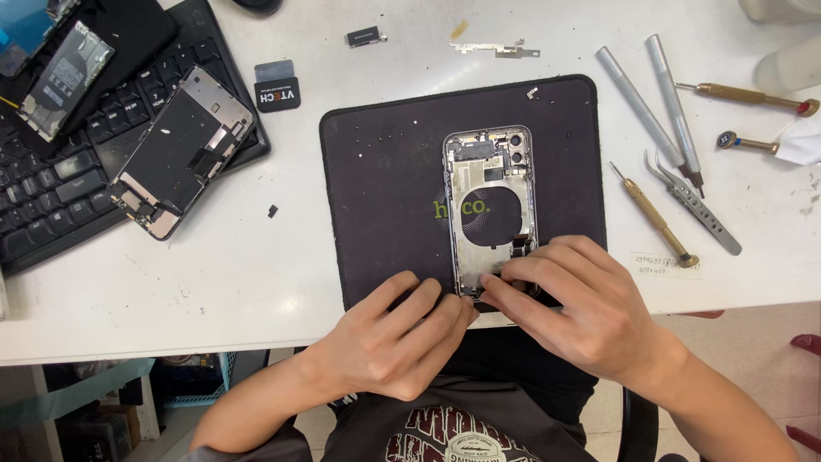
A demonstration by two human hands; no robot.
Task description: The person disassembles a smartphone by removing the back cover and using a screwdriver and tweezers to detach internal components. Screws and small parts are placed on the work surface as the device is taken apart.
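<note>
1. The opened silver phone housing (489, 210), stripped of its screen, lay lengthwise on the black rubber work mat (385, 188) on the white table (171, 291).
2. The right hand (581, 312) pressed its fingertips (505, 278) onto the housing's near end, its grip pinching there on a small part too hidden to name.
3. The left hand (393, 338) rested just beside that grip, loosely curled and holding nothing, steadying the housing's bottom corner.
4. The step appeared to be work on the lower components of the housing.
5. The next move would likely call for fine, careful finger pressure; the steel tweezers (694, 205) and brass-handled screwdriver (654, 218) lay well apart, beyond the right hand.
</note>
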